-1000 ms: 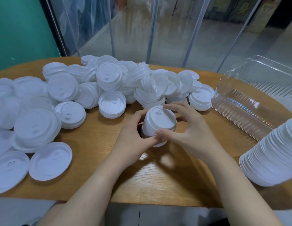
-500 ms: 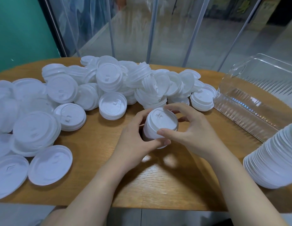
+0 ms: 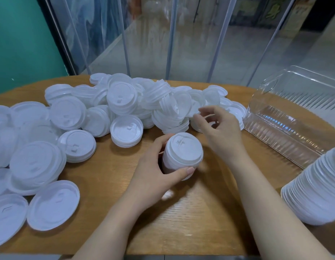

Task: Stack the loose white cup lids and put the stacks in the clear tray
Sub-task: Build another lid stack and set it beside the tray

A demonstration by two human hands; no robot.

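My left hand [image 3: 155,169] grips a short stack of white lids [image 3: 182,153] standing on the wooden table [image 3: 191,222], thumb in front and fingers behind. My right hand [image 3: 219,128] is off the stack and reaches back over the pile of loose white lids [image 3: 144,102]; its fingers are loosely curled at a lid's edge, and a grip cannot be made out. The clear tray [image 3: 286,117] lies on its side at the right, with no lids in it.
A tall leaning stack of larger white lids [image 3: 316,192] stands at the right edge. Wide flat lids [image 3: 52,204] lie along the table's left front. Clear curtain strips and a green wall rise behind the table.
My right hand has let go of the short stack and moved back and right to the pile. My left hand keeps its hold on the stack.
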